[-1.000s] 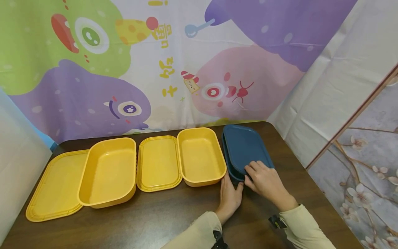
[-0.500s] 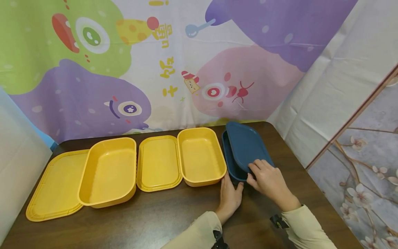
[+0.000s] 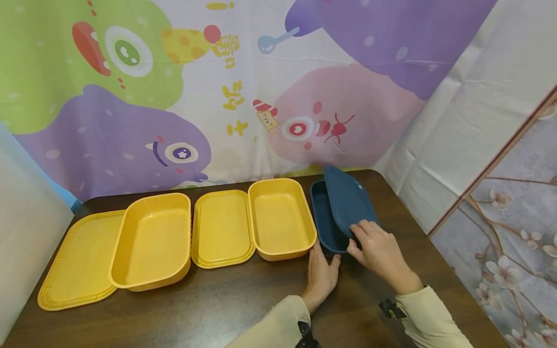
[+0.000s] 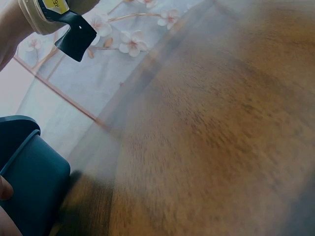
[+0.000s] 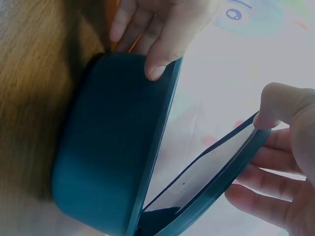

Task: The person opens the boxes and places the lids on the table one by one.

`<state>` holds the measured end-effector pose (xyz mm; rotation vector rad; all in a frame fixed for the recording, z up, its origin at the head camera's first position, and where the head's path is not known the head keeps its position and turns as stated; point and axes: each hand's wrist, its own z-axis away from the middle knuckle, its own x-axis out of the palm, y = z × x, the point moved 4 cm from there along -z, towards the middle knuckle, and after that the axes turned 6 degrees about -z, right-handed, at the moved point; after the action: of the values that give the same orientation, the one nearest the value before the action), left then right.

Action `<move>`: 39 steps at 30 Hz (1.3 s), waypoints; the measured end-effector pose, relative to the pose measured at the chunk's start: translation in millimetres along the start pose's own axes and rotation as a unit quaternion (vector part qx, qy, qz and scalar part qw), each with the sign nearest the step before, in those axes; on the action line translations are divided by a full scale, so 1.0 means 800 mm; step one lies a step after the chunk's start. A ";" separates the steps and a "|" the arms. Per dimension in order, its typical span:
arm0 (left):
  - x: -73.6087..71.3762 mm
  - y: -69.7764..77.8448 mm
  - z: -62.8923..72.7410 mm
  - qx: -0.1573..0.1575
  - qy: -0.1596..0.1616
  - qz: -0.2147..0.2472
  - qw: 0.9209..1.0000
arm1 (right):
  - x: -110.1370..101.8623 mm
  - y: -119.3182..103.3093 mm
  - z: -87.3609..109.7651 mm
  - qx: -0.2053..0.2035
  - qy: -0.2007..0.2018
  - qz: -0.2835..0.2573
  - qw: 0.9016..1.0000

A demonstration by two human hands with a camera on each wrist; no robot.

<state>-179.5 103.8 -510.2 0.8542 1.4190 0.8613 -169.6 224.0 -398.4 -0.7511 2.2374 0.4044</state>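
Observation:
A dark blue box (image 3: pixel 326 212) stands at the right end of the row, its blue lid (image 3: pixel 350 200) tilted up above its right side. My right hand (image 3: pixel 379 249) pinches the lid by its near edge, thumb on one face and fingers on the other, as the right wrist view shows. My left hand (image 3: pixel 323 274) holds the near left corner of the box, with the thumb on its front wall and the fingers round the side, between it and the yellow box. In the left wrist view only a bit of the left thumb (image 4: pixel 5 189) shows against the blue wall.
Left of the blue box stand a small yellow box (image 3: pixel 283 217), a yellow lid (image 3: pixel 223 227) lying flat, a larger yellow box (image 3: pixel 152 241) and a large yellow lid (image 3: pixel 82 261) partly under it. All are on a dark wooden table (image 3: pixel 183 314) before a cartoon-printed curtain (image 3: pixel 243 159).
The blue lid has come up off the box and swung to the right in my right hand, baring the inside of the box. My left hand stays in place.

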 end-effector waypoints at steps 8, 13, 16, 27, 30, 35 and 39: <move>0.000 -0.001 -0.001 -0.003 -0.001 0.011 1.000 | -0.011 0.010 0.002 0.031 0.008 -0.027 0.999; 0.000 -0.002 0.001 -0.010 -0.008 0.013 1.000 | -0.018 0.016 0.003 0.041 0.022 -0.044 0.998; 0.000 -0.001 0.001 -0.012 -0.008 0.015 1.000 | -0.021 0.020 0.004 0.043 0.031 -0.056 0.997; -0.001 -0.001 0.000 -0.022 -0.007 0.014 1.000 | -0.030 0.037 0.007 0.071 0.071 -0.090 0.991; 0.000 -0.002 0.000 -0.025 -0.009 0.013 1.000 | -0.033 0.043 0.009 0.092 0.083 -0.111 0.986; -0.001 -0.003 0.000 -0.028 -0.014 0.017 0.999 | -0.038 0.057 0.016 0.131 0.112 -0.163 0.971; -0.001 -0.003 0.001 -0.028 -0.021 0.020 0.999 | -0.041 0.069 0.025 0.172 0.135 -0.206 0.954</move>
<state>-179.0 101.6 -512.0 0.8569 1.3389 0.9044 -174.5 289.6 -384.5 -1.0969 2.2307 -0.3013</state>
